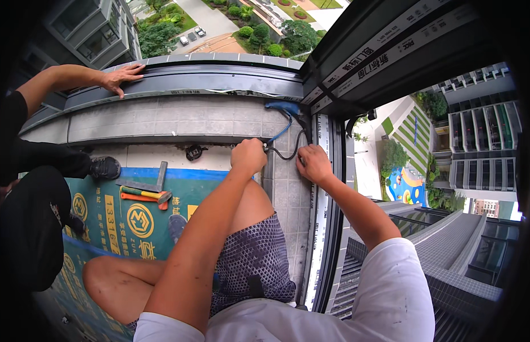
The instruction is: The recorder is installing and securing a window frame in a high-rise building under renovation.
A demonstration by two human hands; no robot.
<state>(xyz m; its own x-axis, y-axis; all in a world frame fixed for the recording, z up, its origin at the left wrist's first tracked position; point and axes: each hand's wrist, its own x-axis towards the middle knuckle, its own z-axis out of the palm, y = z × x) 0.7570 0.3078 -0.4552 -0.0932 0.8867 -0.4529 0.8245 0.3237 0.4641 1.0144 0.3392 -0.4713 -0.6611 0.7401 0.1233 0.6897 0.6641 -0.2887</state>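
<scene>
My left hand (249,155) is closed on the end of a thin black cord (289,157) above the inner edge of the tiled sill. From there the cord loops toward the corner of the window frame. My right hand (314,163) has its fingers curled together against the upright dark frame (327,216); whatever they hold, if anything, is hidden. A blue bundle (283,107) lies in the frame's corner, and a blue cord (281,132) runs from it down toward my left hand.
A co-worker's hand (123,78) rests on the far frame rail (219,82). Beside my knee, a hammer with an orange handle (140,196) and a metal square (156,181) lie on green floor sheeting (114,228). A black round object (193,152) sits near the sill. Outside is a long drop.
</scene>
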